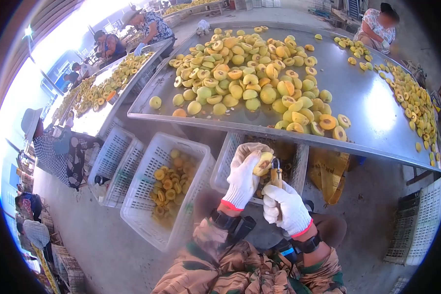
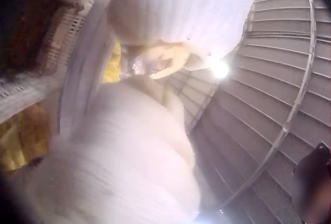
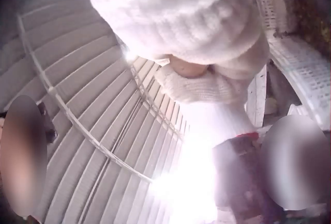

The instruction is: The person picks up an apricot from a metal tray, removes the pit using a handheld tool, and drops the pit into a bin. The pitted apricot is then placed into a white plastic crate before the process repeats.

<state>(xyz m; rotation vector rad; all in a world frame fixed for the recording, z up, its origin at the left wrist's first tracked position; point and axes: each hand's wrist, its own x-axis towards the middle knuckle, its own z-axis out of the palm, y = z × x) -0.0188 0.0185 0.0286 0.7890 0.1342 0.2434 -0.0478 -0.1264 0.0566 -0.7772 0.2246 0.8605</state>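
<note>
In the head view my gloved left hand (image 1: 243, 176) holds a yellow peach half (image 1: 263, 165), its cut side turned towards the right hand. My gloved right hand (image 1: 286, 208) grips a pitting tool with a wooden handle (image 1: 276, 177) and a small metal loop at its top. The loop stands right beside the fruit. Seen from the right wrist, the rounded handle end (image 3: 189, 68) pokes out of the curled glove. The left wrist view shows part of the peach half (image 2: 176, 61) between the two gloves, which hide most of it.
A metal table (image 1: 348, 98) ahead bears a big heap of peach halves (image 1: 250, 68). Under my hands stands a white crate (image 1: 221, 171) with dark bits inside; left of it, another crate (image 1: 137, 206) holds hollowed halves (image 1: 169, 186). Several people work at neighbouring tables.
</note>
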